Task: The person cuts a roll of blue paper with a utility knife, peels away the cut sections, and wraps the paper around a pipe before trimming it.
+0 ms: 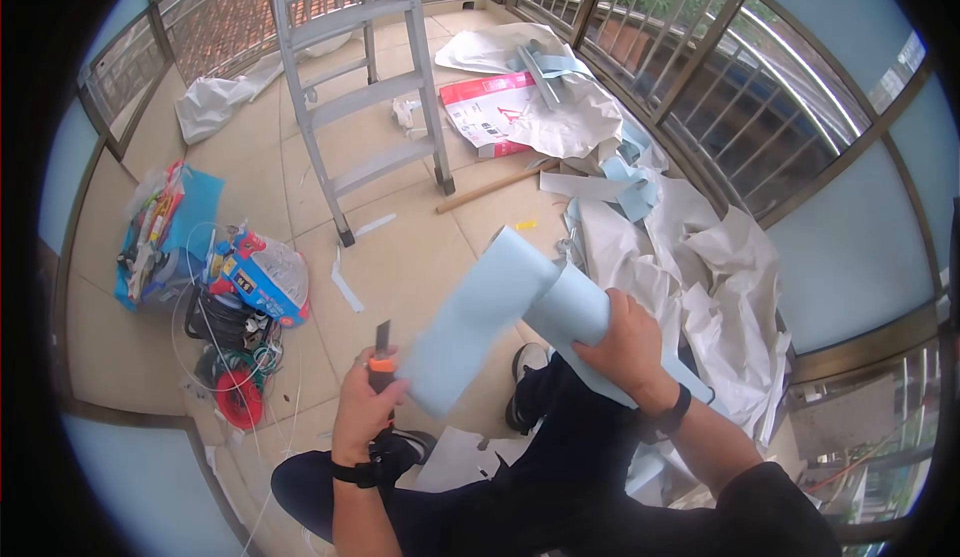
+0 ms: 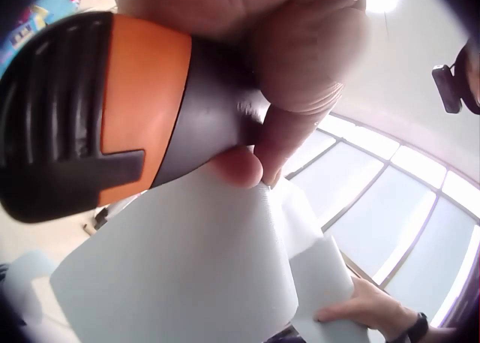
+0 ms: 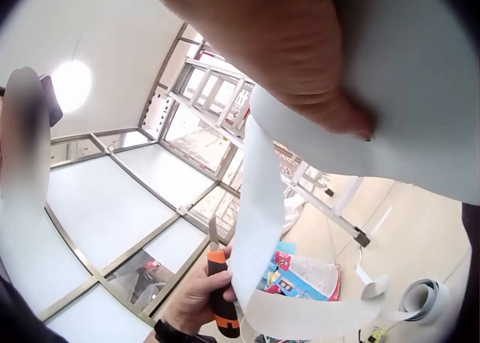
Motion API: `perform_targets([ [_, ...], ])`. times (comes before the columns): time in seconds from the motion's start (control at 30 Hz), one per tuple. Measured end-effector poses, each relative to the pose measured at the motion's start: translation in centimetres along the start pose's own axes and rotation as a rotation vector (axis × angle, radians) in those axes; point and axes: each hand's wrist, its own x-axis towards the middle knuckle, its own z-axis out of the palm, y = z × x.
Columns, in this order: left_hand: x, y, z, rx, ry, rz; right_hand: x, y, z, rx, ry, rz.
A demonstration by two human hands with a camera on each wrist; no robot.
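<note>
A utility knife (image 1: pixel 381 365) with a black and orange handle is gripped in my left hand (image 1: pixel 364 403), its blade extended and pointing up. The thumb and a finger of that hand also pinch the edge of a pale blue strip (image 2: pixel 187 245) in the left wrist view. This strip stretches across to a pale blue roll (image 1: pixel 575 305) of sheet material. Wrapped over the roll is my right hand (image 1: pixel 628 347), its thumb pressed on the near side. In the right wrist view the knife (image 3: pixel 219 283) stands beside the hanging strip (image 3: pixel 259 215).
A stepladder (image 1: pixel 375 97) stands ahead on the tiled floor. Crumpled white sheeting (image 1: pixel 690 287) lies along the right, by a wooden stick (image 1: pixel 495 186) and a flattened carton (image 1: pixel 485 112). To the left are bags (image 1: pixel 265 277) and a red spool (image 1: pixel 238 399) with loose cord.
</note>
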Motion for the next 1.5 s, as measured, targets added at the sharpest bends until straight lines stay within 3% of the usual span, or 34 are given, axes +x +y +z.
perform_targets([
  [0.27,-1.4,1.1,-3.3,-0.097,0.027,-0.009,-0.5,0.2,-1.3,0.122,-0.040,-0.194],
  [0.33,-1.7,1.4,-3.4,-0.147,0.044,0.007,0.0,0.3,-1.8,0.215,-0.131,-0.249],
  [0.67,-2.2,0.4,-4.1,-0.134,0.000,-0.033,1.9,2.6,-1.4,0.293,-0.351,-0.176],
  [0.73,-2.0,0.1,-3.9,-0.052,-0.055,-0.101,3.0,2.3,-3.0,0.325,-0.605,-0.027],
  [0.77,-1.6,-0.6,-3.7,-0.049,-0.055,-0.101,3.4,2.4,-3.1,0.328,-0.604,-0.026],
  [0.83,-0.8,-2.1,-2.8,0.367,0.117,-0.018,4.0,2.8,-3.4,0.371,-0.627,-0.053],
  [0.87,-1.0,-2.2,-2.0,0.371,0.115,-0.017,4.1,3.0,-3.3,0.375,-0.624,-0.051],
  [0.93,-1.3,-1.6,1.9,0.699,0.666,0.474,4.6,3.5,-3.0,0.453,-0.596,-0.037],
  [0.97,-2.4,-0.8,3.9,0.466,0.606,0.356,4.6,3.5,-3.1,0.453,-0.592,-0.029],
  [1.03,-4.7,2.3,8.0,0.408,0.326,0.326,4.6,3.1,-3.3,0.388,-0.545,-0.014],
  [1.1,-4.3,2.2,11.4,0.258,-0.024,0.290,4.6,3.2,-3.1,0.389,-0.519,-0.025],
  [1.17,-3.1,2.6,14.7,-0.103,-0.235,0.012,4.7,3.2,-2.9,0.396,-0.485,-0.037],
  [1.37,0.6,4.5,16.9,-0.261,-0.164,-0.002,4.9,3.4,-3.2,0.327,-0.476,0.042],
  [1.47,1.6,6.1,15.7,-0.239,-0.111,0.064,5.7,4.9,-3.4,0.421,-0.533,0.009],
  [1.5,1.9,6.8,14.9,-0.198,-0.052,0.093,6.0,5.9,-3.3,0.581,-0.563,-0.005],
])
